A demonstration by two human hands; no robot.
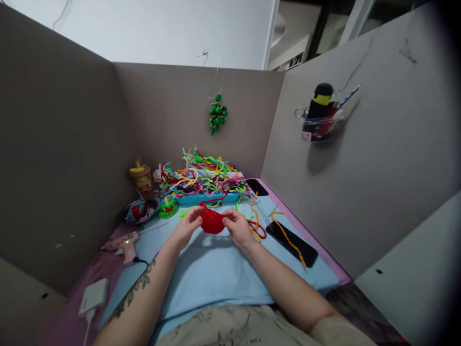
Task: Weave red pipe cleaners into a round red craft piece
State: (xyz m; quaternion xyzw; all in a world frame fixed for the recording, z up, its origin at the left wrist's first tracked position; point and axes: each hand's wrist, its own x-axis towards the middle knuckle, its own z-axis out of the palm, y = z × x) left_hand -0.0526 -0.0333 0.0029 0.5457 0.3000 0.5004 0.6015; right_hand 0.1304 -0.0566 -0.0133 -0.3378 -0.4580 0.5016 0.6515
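A small red knitted or crocheted piece [212,222] is stretched between my two hands, raised above the light blue cloth [201,274]. My left hand [190,225] pinches its left edge with thumb and fingers. On the opposite side, my right hand [236,227] grips the right edge the same way. A red strand runs up from the piece toward the yarn heap [205,173] behind it. Just left of my left hand sits a round green crocheted piece [168,208] with red on it. Loops of red and yellow yarn [257,229] lie right of my right hand.
A blue tray [205,198] holds the yarn heap. Leftward are a dark bowl [124,215], a pink glue gun [126,246] with a lit light, and a white adapter [94,295]. A black phone [293,245] lies right under orange yarn. Grey panels [162,110] enclose the table.
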